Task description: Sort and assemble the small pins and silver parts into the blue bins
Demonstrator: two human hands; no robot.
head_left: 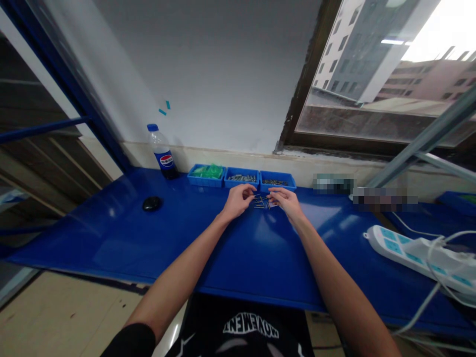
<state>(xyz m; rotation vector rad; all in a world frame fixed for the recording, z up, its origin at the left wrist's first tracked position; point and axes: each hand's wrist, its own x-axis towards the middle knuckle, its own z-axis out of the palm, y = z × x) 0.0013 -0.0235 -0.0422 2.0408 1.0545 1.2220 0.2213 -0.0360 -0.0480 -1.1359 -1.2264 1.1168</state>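
Note:
Several thin metal screws lie loose on the blue table between my two hands. My left hand is pinched at the left side of them, with a small thin piece at its fingertips. On the right side, my right hand has its fingertips together over the edge of the screws; what it holds is too small to make out. Just behind my hands stand three blue bins: the left bin holds green bags, the middle bin grey metal pieces, the right bin darker screws.
A cola bottle stands at the back left, with a black mouse-like object in front of it. At the right lie a white power strip with cables and blurred items near the wall. The table's front edge is close to my body.

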